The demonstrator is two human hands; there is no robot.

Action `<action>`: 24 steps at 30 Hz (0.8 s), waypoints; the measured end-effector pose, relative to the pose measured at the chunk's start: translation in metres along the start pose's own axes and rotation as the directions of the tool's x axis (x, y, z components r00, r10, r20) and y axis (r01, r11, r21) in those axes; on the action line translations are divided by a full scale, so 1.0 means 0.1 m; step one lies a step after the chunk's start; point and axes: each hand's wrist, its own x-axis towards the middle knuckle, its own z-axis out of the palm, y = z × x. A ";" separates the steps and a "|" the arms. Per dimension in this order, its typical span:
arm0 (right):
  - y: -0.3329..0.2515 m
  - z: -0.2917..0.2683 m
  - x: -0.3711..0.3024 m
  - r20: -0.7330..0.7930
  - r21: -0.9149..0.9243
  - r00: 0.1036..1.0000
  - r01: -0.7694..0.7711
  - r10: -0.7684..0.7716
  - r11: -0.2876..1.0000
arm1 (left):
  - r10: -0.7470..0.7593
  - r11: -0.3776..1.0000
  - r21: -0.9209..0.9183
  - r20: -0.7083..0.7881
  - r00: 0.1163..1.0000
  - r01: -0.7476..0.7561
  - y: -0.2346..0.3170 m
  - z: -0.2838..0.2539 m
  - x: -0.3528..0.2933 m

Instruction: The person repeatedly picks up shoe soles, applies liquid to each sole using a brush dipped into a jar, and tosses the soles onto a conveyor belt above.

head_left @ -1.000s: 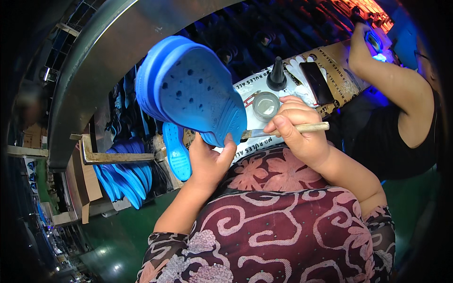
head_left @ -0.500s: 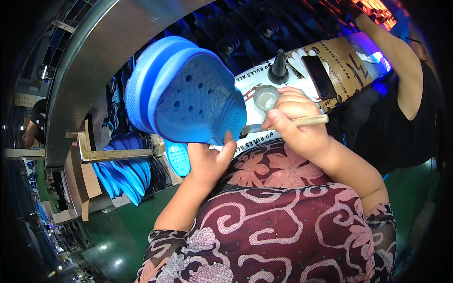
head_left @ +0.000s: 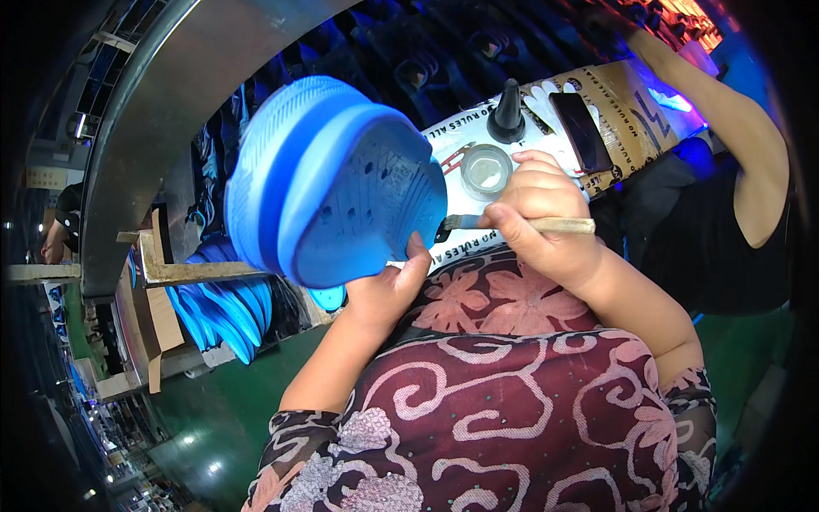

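A ribbed, perforated, rubbery bright-blue clog [head_left: 311, 183] tilts just beyond the left hand [head_left: 388, 288], clamped at its near edge by the thumb, other fingers hidden. A round clear jar [head_left: 466, 165] stands beside the right hand [head_left: 550, 205], whose curled fingers grip a wooden-handled brush [head_left: 565, 225] pointing left.

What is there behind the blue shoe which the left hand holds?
Behind the blue shoe, a light blue piece peeks out below; its remainder is covered. The left hand shows its thumb, but the other fingers are hidden.
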 end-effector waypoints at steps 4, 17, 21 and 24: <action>0.00 -0.04 -0.01 0.009 0.067 0.998 -0.056 0.056 0.996 | 0.104 0.987 0.118 0.008 0.995 -0.104 0.01 -0.02 0.04; -0.02 0.05 0.01 0.035 0.011 0.999 -0.013 0.012 1.000 | -0.062 0.958 0.283 0.050 0.997 0.046 -0.08 -0.01 -0.17; -0.08 0.04 0.01 0.086 -0.002 0.996 0.001 -0.001 1.000 | -0.012 0.955 0.297 0.070 0.997 -0.010 -0.06 -0.03 -0.11; -0.09 -0.03 0.02 0.094 0.072 0.993 -0.080 0.073 0.994 | 0.023 0.952 0.301 0.088 0.996 -0.048 -0.04 -0.04 -0.09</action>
